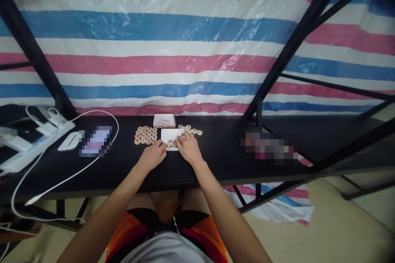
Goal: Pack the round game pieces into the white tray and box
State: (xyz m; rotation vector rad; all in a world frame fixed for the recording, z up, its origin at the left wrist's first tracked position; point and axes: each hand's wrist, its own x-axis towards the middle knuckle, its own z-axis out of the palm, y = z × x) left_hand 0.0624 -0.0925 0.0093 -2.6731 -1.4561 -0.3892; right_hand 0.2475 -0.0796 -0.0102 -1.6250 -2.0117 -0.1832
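A shallow white box (168,134) lies on the black table in front of me, with several xiangqi pieces (171,144) at its near end. My left hand (153,155) is closed at the box's near left corner, fingertips on its edge. Over the right side of the box, my right hand (189,148) bends its fingers down onto the pieces inside; a piece shows at its fingertips, partly hidden. Red-marked xiangqi pieces (146,134) stand in tight rows left of the box. A few dark-marked xiangqi pieces (194,131) lie beyond my right hand.
Behind the white box sits a second box part (164,121), with printed paper in it. To the left are a blurred phone-like object (95,141), a white device (70,141), a power strip (33,144) and a looping white cable (66,179). Blurred items (271,148) lie right.
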